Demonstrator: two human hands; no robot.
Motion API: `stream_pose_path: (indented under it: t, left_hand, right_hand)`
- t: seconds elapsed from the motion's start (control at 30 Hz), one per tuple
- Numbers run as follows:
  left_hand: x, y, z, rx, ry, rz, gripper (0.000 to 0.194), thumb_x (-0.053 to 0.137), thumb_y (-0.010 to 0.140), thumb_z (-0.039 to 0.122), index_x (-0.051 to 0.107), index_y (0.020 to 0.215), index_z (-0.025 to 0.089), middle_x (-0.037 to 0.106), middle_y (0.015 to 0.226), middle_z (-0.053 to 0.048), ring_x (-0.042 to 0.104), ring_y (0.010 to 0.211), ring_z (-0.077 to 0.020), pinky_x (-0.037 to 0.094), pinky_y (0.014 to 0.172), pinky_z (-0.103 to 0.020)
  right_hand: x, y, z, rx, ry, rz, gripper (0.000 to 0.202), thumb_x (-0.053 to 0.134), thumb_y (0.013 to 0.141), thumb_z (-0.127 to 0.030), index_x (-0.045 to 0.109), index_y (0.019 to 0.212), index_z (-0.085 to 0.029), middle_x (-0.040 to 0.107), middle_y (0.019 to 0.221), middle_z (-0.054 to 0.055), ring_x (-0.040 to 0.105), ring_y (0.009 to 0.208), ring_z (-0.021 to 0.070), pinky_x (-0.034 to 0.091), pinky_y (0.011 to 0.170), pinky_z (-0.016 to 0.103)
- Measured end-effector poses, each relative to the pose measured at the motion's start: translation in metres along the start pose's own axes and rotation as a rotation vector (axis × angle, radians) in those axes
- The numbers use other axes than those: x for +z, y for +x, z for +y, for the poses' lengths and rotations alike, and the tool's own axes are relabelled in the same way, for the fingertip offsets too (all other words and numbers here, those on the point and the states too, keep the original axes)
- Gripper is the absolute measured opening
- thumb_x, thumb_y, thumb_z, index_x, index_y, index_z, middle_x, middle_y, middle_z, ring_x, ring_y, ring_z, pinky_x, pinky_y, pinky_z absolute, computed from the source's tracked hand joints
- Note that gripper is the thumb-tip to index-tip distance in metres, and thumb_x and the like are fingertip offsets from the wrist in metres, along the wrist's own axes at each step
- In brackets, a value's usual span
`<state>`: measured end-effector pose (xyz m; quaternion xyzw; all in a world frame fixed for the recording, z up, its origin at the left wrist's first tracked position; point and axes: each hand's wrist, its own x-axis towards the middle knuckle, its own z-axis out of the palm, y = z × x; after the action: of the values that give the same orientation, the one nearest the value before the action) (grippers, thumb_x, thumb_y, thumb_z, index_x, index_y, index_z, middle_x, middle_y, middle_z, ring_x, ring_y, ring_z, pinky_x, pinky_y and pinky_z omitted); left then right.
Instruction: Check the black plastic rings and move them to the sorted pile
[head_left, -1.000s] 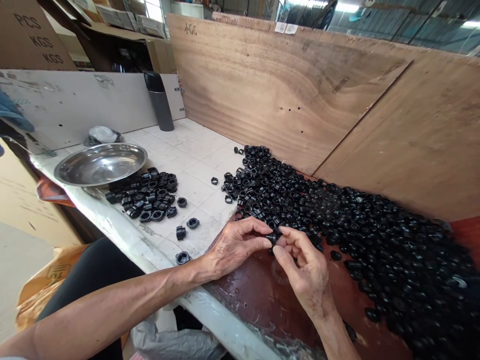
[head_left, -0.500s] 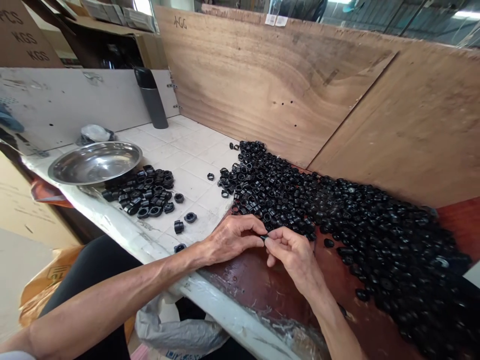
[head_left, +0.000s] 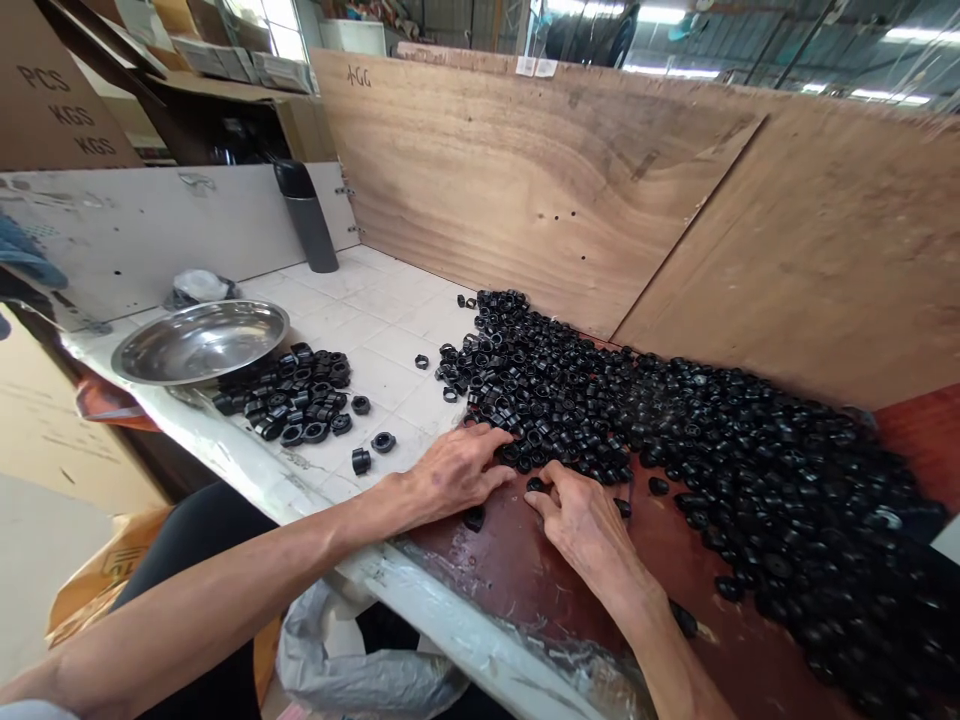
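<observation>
My left hand (head_left: 457, 470) is at the near edge of a big pile of small black rings (head_left: 555, 385), thumb and fingers parted around a ring at the pile's edge; no firm grip shows. Just to its right, my right hand (head_left: 581, 510) pinches a small black part (head_left: 536, 485) between thumb and fingers, low over the red-brown board (head_left: 517, 570). Another black part (head_left: 473, 518) lies on the board below my left hand. The black caps (head_left: 772, 480) form a second heap that runs down the right side.
A steel bowl (head_left: 202, 345) stands at the left beside a smaller group of black parts (head_left: 300, 395). Behind are a grey bottle (head_left: 311, 230) and a tall plywood wall (head_left: 525, 180). A grey bag (head_left: 367, 660) hangs below the table's white edge.
The hands, earlier fingertip to fingertip on a small black part, have moved apart. A black part now shows on the board below my left hand. The view has tilted up slightly.
</observation>
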<state>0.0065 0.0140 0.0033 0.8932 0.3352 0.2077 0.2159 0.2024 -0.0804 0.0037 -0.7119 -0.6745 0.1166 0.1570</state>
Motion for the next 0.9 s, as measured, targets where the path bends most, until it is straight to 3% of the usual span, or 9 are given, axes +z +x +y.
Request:
stream_pose_path:
  t: [0.1, 0.2, 0.33, 0.47, 0.63, 0.73, 0.9]
  left_hand:
    - [0.02, 0.01, -0.001, 0.049, 0.109, -0.004, 0.027, 0.059, 0.097, 0.026, 0.067, 0.121, 0.019, 0.066, 0.102, -0.009, 0.066, 0.089, -0.0222, 0.053, 0.08, -0.034]
    - [0.025, 0.007, -0.003, 0.075, 0.066, 0.0, 0.026, 0.052, 0.1, 0.022, 0.069, 0.119, 0.02, 0.063, 0.1, -0.007, 0.063, 0.082, -0.0186, 0.053, 0.075, -0.032]
    - [0.022, -0.001, -0.006, 0.08, -0.079, 0.091, 0.023, 0.054, 0.1, 0.022, 0.071, 0.115, 0.024, 0.059, 0.102, -0.006, 0.063, 0.088, -0.0172, 0.054, 0.079, -0.03]
    - [0.019, -0.002, -0.008, 0.105, -0.118, 0.123, 0.021, 0.055, 0.097, 0.017, 0.067, 0.113, 0.022, 0.064, 0.107, -0.007, 0.065, 0.096, -0.02, 0.056, 0.087, -0.034]
    - [0.015, -0.004, -0.004, -0.002, -0.153, 0.201, 0.028, 0.06, 0.09, 0.018, 0.056, 0.117, 0.02, 0.068, 0.094, -0.005, 0.068, 0.085, -0.0204, 0.057, 0.078, -0.034]
    - [0.008, -0.005, 0.003, -0.039, -0.307, 0.172, 0.024, 0.059, 0.091, 0.02, 0.055, 0.114, 0.021, 0.07, 0.093, -0.003, 0.069, 0.077, -0.0167, 0.056, 0.071, -0.029]
    - [-0.001, -0.005, 0.013, -0.025, -0.495, 0.129, 0.026, 0.063, 0.085, 0.018, 0.059, 0.11, 0.019, 0.068, 0.08, 0.001, 0.064, 0.067, -0.0121, 0.052, 0.061, -0.023]
  right_hand:
    - [0.001, -0.002, -0.003, -0.003, -0.017, 0.006, 0.005, 0.065, 0.087, -0.018, 0.061, 0.087, -0.021, 0.069, 0.088, 0.005, 0.066, 0.076, 0.0208, 0.04, 0.066, 0.029]
    - [0.003, -0.002, -0.005, -0.024, -0.001, 0.027, 0.005, 0.065, 0.088, -0.021, 0.062, 0.093, -0.021, 0.068, 0.098, 0.007, 0.066, 0.083, 0.0221, 0.044, 0.069, 0.03]
    - [0.008, 0.001, 0.0, -0.063, 0.077, 0.044, 0.007, 0.061, 0.086, -0.015, 0.062, 0.09, -0.021, 0.067, 0.096, 0.006, 0.064, 0.077, 0.0193, 0.047, 0.069, 0.03]
    - [0.011, 0.002, 0.006, -0.008, 0.219, 0.083, 0.007, 0.06, 0.084, -0.017, 0.061, 0.09, -0.021, 0.068, 0.087, 0.005, 0.065, 0.07, 0.0178, 0.049, 0.063, 0.028]
    - [0.005, 0.003, 0.001, 0.08, 0.435, 0.049, 0.006, 0.064, 0.084, -0.024, 0.06, 0.089, -0.022, 0.068, 0.069, -0.001, 0.067, 0.061, 0.0174, 0.051, 0.058, 0.026]
    - [-0.002, 0.003, -0.005, 0.098, 0.589, 0.07, 0.014, 0.068, 0.087, -0.032, 0.067, 0.096, -0.021, 0.071, 0.077, 0.002, 0.068, 0.066, 0.018, 0.052, 0.057, 0.025]
    - [-0.008, 0.003, -0.011, 0.026, 0.721, 0.147, 0.022, 0.069, 0.092, -0.037, 0.076, 0.108, -0.023, 0.072, 0.106, 0.006, 0.07, 0.089, 0.0193, 0.059, 0.077, 0.028]
